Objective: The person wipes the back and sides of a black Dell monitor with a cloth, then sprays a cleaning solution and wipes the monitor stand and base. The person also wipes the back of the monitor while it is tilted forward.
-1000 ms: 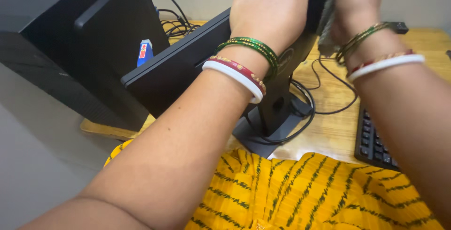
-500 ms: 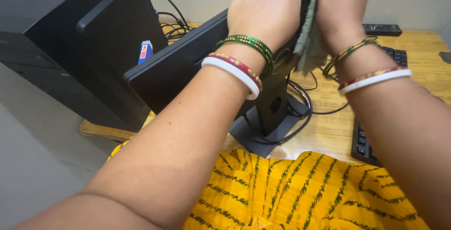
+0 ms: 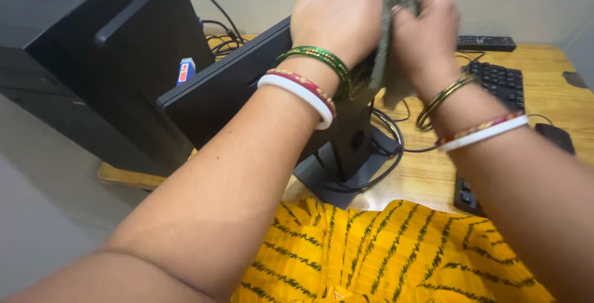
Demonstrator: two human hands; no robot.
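A black flat monitor (image 3: 223,89) stands on a wooden desk (image 3: 575,108), seen from behind on its stand (image 3: 337,167). My left hand (image 3: 337,12) grips the monitor's top edge. My right hand (image 3: 424,27) holds a grey-green cloth (image 3: 387,61) pressed against the monitor's back, right beside my left hand. Both wrists wear green, red and white bangles.
A black computer tower (image 3: 93,61) stands at the left with a small blue-and-white object (image 3: 185,71) behind it. Black cables (image 3: 387,148) loop around the stand. A black keyboard (image 3: 495,86), a remote (image 3: 486,43) and a mouse (image 3: 554,136) lie to the right.
My right hand has brought the cloth left and down across the monitor's back, closer to my left hand. My left hand has kept its grip on the top edge.
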